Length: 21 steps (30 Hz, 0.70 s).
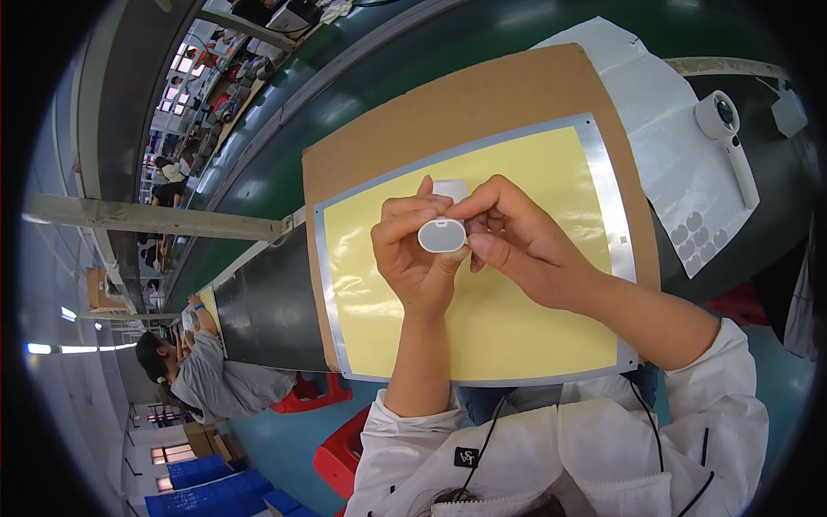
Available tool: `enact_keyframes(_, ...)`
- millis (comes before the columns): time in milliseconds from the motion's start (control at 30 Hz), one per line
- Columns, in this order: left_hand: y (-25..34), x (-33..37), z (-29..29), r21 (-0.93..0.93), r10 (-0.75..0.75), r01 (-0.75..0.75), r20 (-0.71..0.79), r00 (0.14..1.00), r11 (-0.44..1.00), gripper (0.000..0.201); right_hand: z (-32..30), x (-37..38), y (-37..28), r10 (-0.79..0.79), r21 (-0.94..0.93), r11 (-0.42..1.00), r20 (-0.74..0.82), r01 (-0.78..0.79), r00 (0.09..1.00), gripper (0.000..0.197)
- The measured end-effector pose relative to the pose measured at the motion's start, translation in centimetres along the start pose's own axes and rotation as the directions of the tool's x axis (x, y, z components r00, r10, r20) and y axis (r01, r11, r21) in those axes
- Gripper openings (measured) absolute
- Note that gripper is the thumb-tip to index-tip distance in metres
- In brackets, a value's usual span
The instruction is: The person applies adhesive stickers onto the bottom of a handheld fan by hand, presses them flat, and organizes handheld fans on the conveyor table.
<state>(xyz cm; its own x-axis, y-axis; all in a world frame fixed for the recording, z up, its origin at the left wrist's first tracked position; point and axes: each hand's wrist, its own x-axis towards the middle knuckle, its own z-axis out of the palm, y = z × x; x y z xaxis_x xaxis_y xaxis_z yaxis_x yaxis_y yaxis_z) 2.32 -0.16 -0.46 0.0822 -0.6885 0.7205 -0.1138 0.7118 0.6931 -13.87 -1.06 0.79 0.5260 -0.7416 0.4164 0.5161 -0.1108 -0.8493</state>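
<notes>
A small white piece with an oval grey end face (442, 236) and a little notch at its top edge is held over the yellow sheet. My left hand (412, 254) is closed around its left side, thumb below and fingers above. From the right, my right hand (530, 254) pinches at its edge with bent fingers and thumb. Just behind the fingers shows a white block-like shape (450, 188); whether it belongs to the held piece I cannot tell.
Under my hands, a yellow sheet with a grey border (517, 345) lies on brown cardboard (370, 168). To the right, a white backing sheet (646, 112) carries several grey oval stickers (698, 233) and a white handheld fan (732, 142). At far left a co-worker (215, 370) sits beside the dark bench.
</notes>
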Motion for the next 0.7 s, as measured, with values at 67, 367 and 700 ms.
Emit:
enact_keyframes(67,0.07,0.0,0.04,0.002,-0.001,0.001,-0.001,1.0,1.0,0.045,0.06,0.03,-0.08,0.003,-0.004,1.0,-0.001,-0.003,1.0,0.017)
enact_keyframes(367,0.22,0.03,0.22,-0.014,-0.017,0.016,-0.028,0.999,1.0,0.043,0.12,0.03,-0.05,-0.008,0.017,1.0,0.007,0.008,1.0,0.018)
enact_keyframes(700,0.16,-0.2,-0.02,-0.002,-0.063,0.063,-0.031,0.998,0.998,0.048,0.39,-0.16,-0.14,-0.019,-0.036,0.999,0.013,0.02,1.0,0.024)
